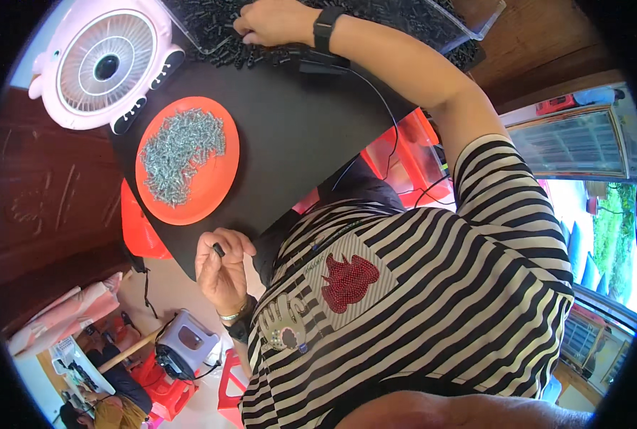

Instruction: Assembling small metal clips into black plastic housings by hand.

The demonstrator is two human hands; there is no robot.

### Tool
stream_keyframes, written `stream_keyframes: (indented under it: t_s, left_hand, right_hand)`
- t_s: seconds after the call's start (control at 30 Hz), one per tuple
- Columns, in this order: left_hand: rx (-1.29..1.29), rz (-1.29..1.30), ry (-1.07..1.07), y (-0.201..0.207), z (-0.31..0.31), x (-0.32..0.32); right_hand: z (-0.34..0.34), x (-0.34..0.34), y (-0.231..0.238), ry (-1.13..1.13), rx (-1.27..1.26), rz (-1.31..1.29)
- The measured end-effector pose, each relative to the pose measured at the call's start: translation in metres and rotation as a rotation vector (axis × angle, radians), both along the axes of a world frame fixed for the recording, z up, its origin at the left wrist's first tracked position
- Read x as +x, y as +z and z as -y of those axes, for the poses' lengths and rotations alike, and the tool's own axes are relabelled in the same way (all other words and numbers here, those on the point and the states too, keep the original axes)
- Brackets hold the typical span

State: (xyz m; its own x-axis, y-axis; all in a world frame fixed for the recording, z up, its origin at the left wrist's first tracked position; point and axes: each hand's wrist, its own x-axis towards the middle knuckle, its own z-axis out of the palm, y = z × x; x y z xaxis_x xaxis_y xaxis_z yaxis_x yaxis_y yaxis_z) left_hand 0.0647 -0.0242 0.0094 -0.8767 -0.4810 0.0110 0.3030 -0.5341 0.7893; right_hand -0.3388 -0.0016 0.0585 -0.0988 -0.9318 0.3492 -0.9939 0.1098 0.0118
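My left hand (222,268) is near the table's close edge, its thumb and fingers pinched on a small black plastic piece (218,249). Over at the far edge, my right hand (272,23) reaches into a heap of small black plastic pieces (211,28). Its fingers are curled together at the heap, and whatever is between them is hidden. An orange-red plate (208,204) lies on the dark tabletop between the hands, to their left. Many small silvery coil springs (179,146) are spread over much of it.
A pink fan (107,64) stands at the far left of the dark table (283,129). A clear tray wall (468,28) borders the heap. A black cable (386,100) runs off the table beside red plastic stools (404,157). Another person (122,407) is low at left.
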Motion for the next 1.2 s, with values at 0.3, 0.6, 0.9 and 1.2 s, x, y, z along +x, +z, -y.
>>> stream_keyframes:
  t_s: [0.3, 0.6, 0.9, 1.2]
  left_hand:
    - [-0.028, 0.03, -0.004, 0.005, -0.006, 0.001]
    - [-0.021, 0.053, 0.0, 0.005, -0.007, -0.002]
    - [-0.027, 0.078, 0.023, 0.006, -0.007, -0.006]
    - [-0.001, 0.083, 0.026, 0.007, -0.009, -0.004]
  right_hand:
    - [-0.013, -0.034, -0.005, -0.007, -0.193, 0.014]
    - [-0.057, -0.021, 0.019, -0.035, -0.054, 0.371]
    - [-0.05, 0.012, 0.007, 0.236, -0.032, 0.287]
    - [-0.052, -0.002, -0.009, 0.238, -0.062, 0.116]
